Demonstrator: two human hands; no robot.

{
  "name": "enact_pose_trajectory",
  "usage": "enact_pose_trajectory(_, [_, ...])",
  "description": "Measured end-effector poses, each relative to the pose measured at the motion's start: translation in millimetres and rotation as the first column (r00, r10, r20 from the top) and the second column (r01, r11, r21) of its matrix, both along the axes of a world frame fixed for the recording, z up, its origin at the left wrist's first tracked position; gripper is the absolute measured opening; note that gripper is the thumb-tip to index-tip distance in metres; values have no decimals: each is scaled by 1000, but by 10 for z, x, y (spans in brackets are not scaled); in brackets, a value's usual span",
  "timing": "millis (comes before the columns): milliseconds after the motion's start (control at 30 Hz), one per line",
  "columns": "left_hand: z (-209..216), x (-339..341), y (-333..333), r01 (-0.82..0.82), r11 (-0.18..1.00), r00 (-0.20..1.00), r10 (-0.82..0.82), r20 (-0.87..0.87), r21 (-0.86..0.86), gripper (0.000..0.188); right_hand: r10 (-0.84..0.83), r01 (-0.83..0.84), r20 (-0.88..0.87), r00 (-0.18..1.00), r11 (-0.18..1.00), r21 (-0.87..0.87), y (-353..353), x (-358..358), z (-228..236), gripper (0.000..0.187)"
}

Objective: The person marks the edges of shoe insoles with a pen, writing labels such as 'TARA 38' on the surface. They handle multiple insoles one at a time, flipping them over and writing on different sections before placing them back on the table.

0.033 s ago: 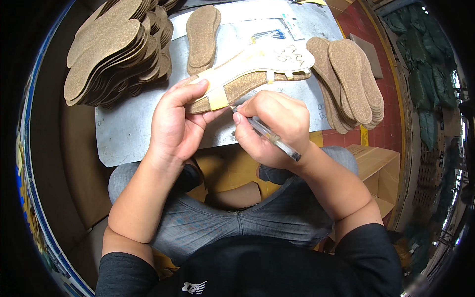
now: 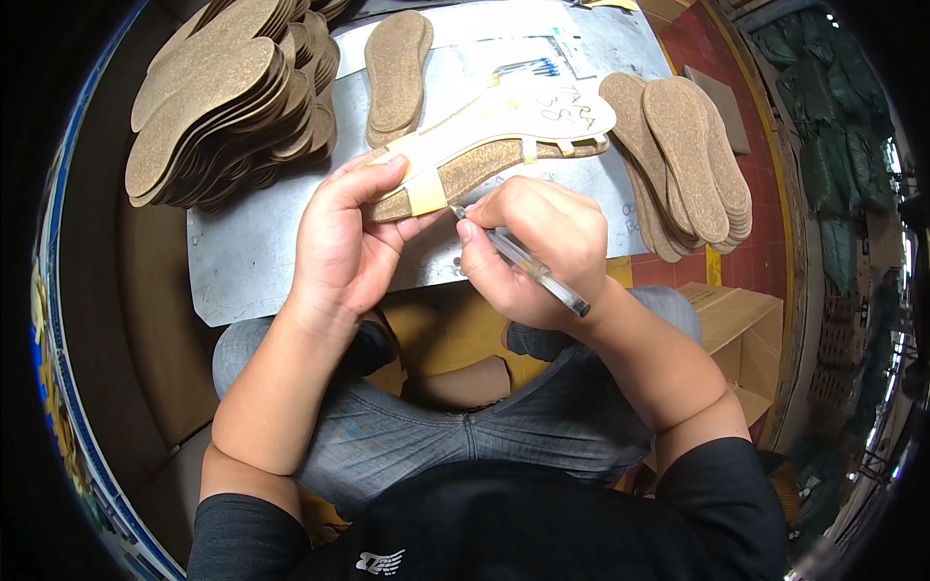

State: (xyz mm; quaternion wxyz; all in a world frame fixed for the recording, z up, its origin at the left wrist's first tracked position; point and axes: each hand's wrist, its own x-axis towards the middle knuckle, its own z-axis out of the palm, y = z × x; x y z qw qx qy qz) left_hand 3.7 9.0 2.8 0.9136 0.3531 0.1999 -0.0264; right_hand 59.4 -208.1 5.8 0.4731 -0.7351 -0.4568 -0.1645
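My left hand (image 2: 341, 237) is closed on the left end of a brown speckled insole (image 2: 489, 165), its thumb on top. Over that insole lies a white sole-shaped template (image 2: 484, 124) with handwriting at its right end and tabs along its near edge. A wide yellow tab (image 2: 427, 193) folds over the insole's near side close to my left thumb. My right hand (image 2: 547, 242) grips a clear-barrelled pen (image 2: 542, 278), its tip at the lower right corner of the yellow tab. Whether the tip touches the insole is too fine to tell.
All this is above a grey metal table (image 2: 252, 261). Tall insole stacks (image 2: 208, 116) stand at the left, a small pile (image 2: 395, 73) at the back, and further piles (image 2: 688, 160) at the right. Several pens (image 2: 528, 68) lie behind the template. An open cardboard box (image 2: 741, 329) sits lower right.
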Motion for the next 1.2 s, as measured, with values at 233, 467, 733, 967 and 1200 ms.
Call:
enact_pose_trajectory(233, [3,3,-1,-2,1000,1000,2,2,6,36,7,-7,19,1000,1000,15,8,19,4,16])
enact_pose_trajectory(467, [13,-6,-8,7,1000,1000,-6,-3,17,36,14,-13,10,1000,1000,-4,-8,9,18,16])
enact_pose_trajectory(733, [-77,-35,-91,-12,998,1000,12,-7,62,37,16,-19,47,999,998,58,87,-21,-14,17])
enact_pose_trajectory(967, [-131,-57,-134,-49,997,999,48,17,60,37,2,-4,87,996,1000,16,160,-38,-74,17])
enact_pose_trajectory(1200, [-104,-77,-143,-78,995,997,79,-5,60,32,13,-12,78,997,1000,-9,183,-49,-109,17])
